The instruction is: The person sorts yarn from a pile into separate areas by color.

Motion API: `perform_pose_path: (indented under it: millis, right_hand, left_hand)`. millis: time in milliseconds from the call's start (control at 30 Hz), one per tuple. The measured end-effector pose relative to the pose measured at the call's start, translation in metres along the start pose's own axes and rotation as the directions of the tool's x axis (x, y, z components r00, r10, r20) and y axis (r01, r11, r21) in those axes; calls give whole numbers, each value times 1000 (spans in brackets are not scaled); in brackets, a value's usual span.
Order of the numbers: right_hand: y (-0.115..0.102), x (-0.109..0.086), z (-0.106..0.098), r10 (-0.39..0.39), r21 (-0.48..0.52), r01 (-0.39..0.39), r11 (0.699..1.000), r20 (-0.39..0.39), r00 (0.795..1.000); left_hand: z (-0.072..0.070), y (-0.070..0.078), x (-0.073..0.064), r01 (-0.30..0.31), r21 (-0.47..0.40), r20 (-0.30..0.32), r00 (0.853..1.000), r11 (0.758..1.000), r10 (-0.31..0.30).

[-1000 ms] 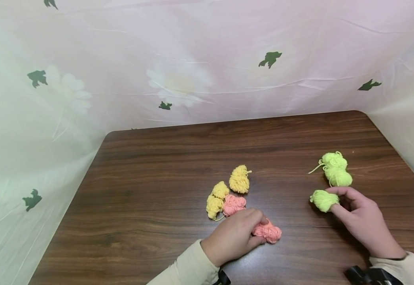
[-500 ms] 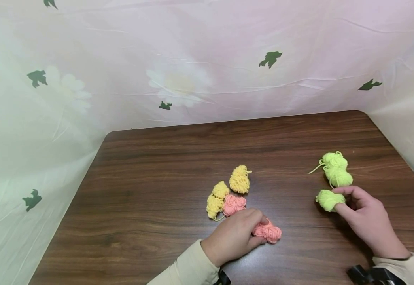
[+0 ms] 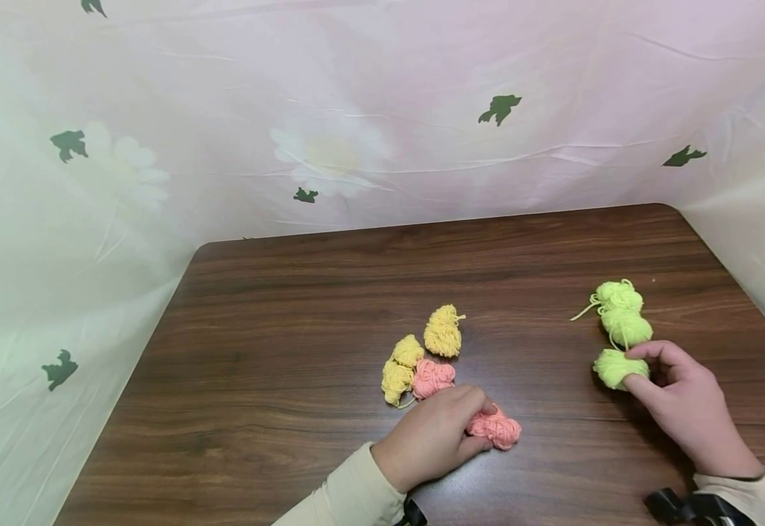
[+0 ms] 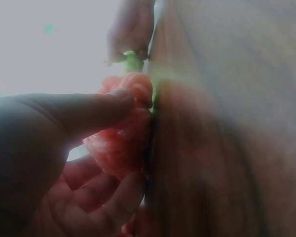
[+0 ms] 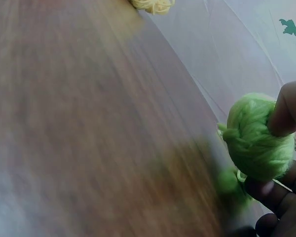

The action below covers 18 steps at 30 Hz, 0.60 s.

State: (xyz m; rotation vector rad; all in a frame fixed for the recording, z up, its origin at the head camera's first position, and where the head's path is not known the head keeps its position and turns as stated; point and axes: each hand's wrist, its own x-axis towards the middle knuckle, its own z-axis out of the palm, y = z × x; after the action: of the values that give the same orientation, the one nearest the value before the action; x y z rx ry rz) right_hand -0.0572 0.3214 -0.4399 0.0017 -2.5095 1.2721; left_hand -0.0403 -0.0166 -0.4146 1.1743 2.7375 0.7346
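Observation:
My left hand (image 3: 438,435) grips a small pink yarn ball (image 3: 499,427) low over the table, thumb on one side and fingers beneath, as the left wrist view shows. Another pink yarn ball (image 3: 433,378) lies just beyond its knuckles. Over at the right, my right hand (image 3: 687,405) pinches a lime-green yarn ball (image 3: 614,369) between thumb and fingers. In the right wrist view that green ball (image 5: 256,140) has the thumb and fingertips pressed into its strands. Directly behind it lie two more lime-green balls (image 3: 625,326), with a loose tail of yarn pointing left.
Several yellow yarn balls (image 3: 443,332) sit beside and behind the pink ones near the middle of the dark wood table (image 3: 277,329). A pale floral cloth (image 3: 382,109) hangs along the table's back and sides. Black straps show at both wrists.
My right hand has slid a little to the right with the green ball, bringing it in front of the other green ones. The left hand and pink ball have stayed still.

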Motion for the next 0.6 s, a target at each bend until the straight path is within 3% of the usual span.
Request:
perform_pose_path:
  millis: [467, 600]
  right_hand:
    - [3, 1, -2, 11, -41, -11, 999, -6, 1000]
    - [4, 0, -3, 59, -87, -60, 994, -11, 998]
  left_hand:
    - [0, 0, -1, -5, 5, -21, 1000, 1000, 6]
    - [0, 0, -1, -11, 1, -27, 1000, 1000, 11]
